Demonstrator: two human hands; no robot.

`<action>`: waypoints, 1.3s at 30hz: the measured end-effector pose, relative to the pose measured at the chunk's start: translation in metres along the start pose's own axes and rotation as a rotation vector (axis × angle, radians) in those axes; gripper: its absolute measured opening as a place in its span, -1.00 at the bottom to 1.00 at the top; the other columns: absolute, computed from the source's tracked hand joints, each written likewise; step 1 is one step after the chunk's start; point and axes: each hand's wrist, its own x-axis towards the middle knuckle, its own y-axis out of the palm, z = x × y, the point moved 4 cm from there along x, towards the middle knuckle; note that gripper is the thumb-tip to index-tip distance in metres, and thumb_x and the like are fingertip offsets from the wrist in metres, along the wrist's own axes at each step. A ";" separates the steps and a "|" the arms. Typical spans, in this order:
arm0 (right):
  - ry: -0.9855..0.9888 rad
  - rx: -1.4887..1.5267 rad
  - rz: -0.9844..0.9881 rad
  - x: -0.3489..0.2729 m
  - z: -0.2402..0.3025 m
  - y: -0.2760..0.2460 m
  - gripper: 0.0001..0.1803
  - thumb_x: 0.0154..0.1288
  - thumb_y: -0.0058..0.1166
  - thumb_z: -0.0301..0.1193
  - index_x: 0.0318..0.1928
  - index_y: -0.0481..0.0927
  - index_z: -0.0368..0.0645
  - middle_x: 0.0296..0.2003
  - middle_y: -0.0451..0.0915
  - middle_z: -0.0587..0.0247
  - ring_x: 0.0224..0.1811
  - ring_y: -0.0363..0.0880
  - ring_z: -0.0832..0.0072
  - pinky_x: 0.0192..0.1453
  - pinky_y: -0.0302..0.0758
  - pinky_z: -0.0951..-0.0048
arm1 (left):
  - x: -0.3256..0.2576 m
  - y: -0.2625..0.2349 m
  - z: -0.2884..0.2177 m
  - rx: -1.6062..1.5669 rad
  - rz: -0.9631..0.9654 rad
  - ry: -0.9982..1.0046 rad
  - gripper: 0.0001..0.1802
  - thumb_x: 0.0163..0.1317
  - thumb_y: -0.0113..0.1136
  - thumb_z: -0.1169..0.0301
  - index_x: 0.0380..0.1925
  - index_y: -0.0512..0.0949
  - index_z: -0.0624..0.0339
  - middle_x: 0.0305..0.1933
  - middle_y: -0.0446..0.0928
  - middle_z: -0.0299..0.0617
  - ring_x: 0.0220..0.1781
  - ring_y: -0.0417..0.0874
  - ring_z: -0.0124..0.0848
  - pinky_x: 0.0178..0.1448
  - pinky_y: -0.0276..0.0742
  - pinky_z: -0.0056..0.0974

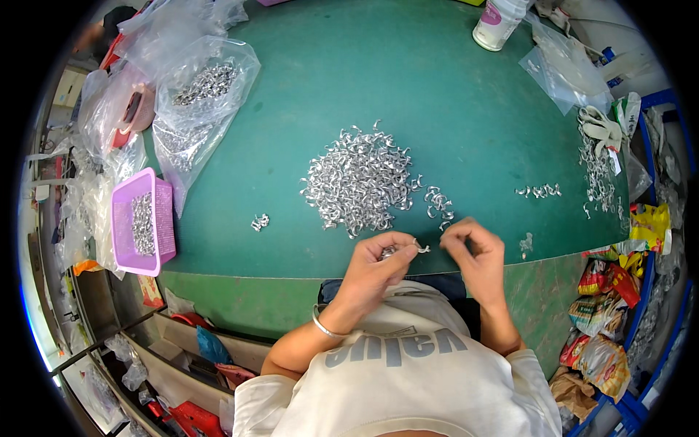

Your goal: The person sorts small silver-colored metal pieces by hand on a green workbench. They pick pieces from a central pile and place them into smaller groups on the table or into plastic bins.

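Observation:
My left hand (375, 264) is closed at the table's front edge, with several small curved silvery metal pieces in its palm. One curved metal piece (421, 248) sticks out between its thumb and forefinger. To its right, my right hand (477, 251) is half curled, thumb and forefinger close together; whether a piece sits between them is too small to tell. Beyond both hands lies a large heap of the same metal pieces (360, 182). A small cluster of pieces (438, 202) lies between the heap and my right hand.
Left on the green table (451, 87) stand a purple basket (166, 211) of pieces and a clear plastic bag (240, 80) with more. A few pieces (260, 222) lie left of the heap. Rightward are a row of pieces (539, 191), another pile (598, 175), and a white bottle (499, 25).

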 end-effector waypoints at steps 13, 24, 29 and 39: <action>-0.308 -0.816 -0.067 0.011 -0.008 0.009 -0.75 -0.08 0.17 -0.56 -0.29 0.51 -0.23 -0.30 0.43 0.20 -0.25 0.36 0.25 -0.21 0.25 0.32 | -0.024 0.013 -0.038 1.109 -0.192 0.973 -0.77 -0.20 0.27 0.70 -0.49 0.55 0.21 -0.76 0.23 -0.33 -0.76 0.19 -0.62 -0.67 0.04 -0.51; -0.320 -0.553 -0.170 0.013 -0.004 0.004 -0.83 -0.05 0.14 -0.64 -0.35 0.55 -0.26 -0.37 0.47 0.20 -0.33 0.39 0.35 -0.28 0.33 0.47 | -0.021 0.006 -0.041 0.903 -0.185 0.731 -0.87 -0.12 0.26 0.66 -0.50 0.57 0.26 -0.74 0.28 -0.39 -0.69 0.21 -0.69 -0.61 0.08 -0.54; 0.088 0.224 -0.143 0.009 -0.024 -0.009 -0.85 0.12 0.09 -0.59 -0.25 0.56 -0.32 -0.36 0.54 0.28 -0.34 0.43 0.60 -0.26 0.32 0.60 | -0.023 -0.066 -0.047 0.967 -0.652 0.619 -0.96 -0.01 0.21 0.60 -0.50 0.56 0.28 -0.71 0.31 -0.43 -0.65 0.19 -0.71 -0.61 0.12 -0.54; 0.178 0.523 0.020 0.000 -0.005 0.005 -0.85 0.17 0.00 -0.62 -0.23 0.53 -0.34 -0.30 0.55 0.22 -0.27 0.48 0.53 -0.18 0.35 0.58 | -0.052 -0.130 -0.071 1.045 -1.087 0.596 -0.93 0.06 0.18 0.53 -0.49 0.52 0.32 -0.73 0.25 -0.45 -0.64 0.17 -0.70 -0.60 0.07 -0.50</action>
